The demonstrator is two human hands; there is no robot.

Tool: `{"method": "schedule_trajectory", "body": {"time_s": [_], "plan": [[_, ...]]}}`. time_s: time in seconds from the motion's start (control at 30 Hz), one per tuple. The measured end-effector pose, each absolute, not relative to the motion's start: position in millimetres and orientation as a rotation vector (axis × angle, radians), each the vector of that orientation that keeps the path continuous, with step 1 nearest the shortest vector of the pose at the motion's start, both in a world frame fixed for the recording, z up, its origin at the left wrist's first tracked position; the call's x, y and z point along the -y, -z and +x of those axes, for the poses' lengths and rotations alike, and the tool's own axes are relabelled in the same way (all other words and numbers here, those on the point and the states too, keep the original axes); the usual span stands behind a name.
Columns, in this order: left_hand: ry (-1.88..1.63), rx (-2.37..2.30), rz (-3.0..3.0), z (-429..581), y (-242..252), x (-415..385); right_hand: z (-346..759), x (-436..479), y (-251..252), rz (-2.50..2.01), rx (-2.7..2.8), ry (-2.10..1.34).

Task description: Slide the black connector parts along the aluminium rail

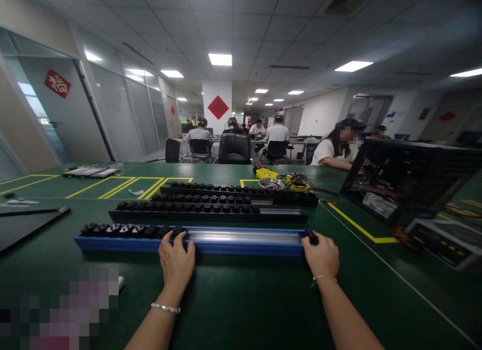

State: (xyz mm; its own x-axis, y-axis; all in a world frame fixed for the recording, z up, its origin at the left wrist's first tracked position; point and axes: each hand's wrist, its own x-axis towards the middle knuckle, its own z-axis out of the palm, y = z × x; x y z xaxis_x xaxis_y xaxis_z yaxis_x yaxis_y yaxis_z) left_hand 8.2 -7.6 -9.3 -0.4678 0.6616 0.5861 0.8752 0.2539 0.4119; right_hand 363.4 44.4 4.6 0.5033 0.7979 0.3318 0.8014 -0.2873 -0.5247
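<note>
A long blue rail (241,247) lies across the green table in front of me, with a bare metallic channel along its middle and right. Several small black modules (126,230) sit in a row in its left part. My left hand (176,254) is closed over the rail, fingertips on the last black module (176,231) of that row and thumb near the rail's front wall. At the rail's right end, my right hand (322,253) is closed on a single black block (312,236). The undersides of both pieces are hidden.
Behind lie black rails (211,217) filled with similar modules. A metal bowl (271,184) and a yellow bin (266,173) stand farther back. On the right are an open computer case (399,182) and a power supply (444,243). A co-worker (335,149) sits beyond.
</note>
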Motion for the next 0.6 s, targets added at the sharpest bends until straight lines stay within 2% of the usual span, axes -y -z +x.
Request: {"method": "schedule_trajectory", "body": {"time_s": [0.2, 0.6], "plan": [[0.932, 2.379, -1.334, 8.5, 9.0, 8.2, 363.9, -44.4, -4.2, -2.125, 1.183, -0.157], [0.846, 2.459, -1.419, 7.3, 10.2, 9.1, 367.7, -41.3, -5.2, -2.093, 1.154, -0.149]]}}
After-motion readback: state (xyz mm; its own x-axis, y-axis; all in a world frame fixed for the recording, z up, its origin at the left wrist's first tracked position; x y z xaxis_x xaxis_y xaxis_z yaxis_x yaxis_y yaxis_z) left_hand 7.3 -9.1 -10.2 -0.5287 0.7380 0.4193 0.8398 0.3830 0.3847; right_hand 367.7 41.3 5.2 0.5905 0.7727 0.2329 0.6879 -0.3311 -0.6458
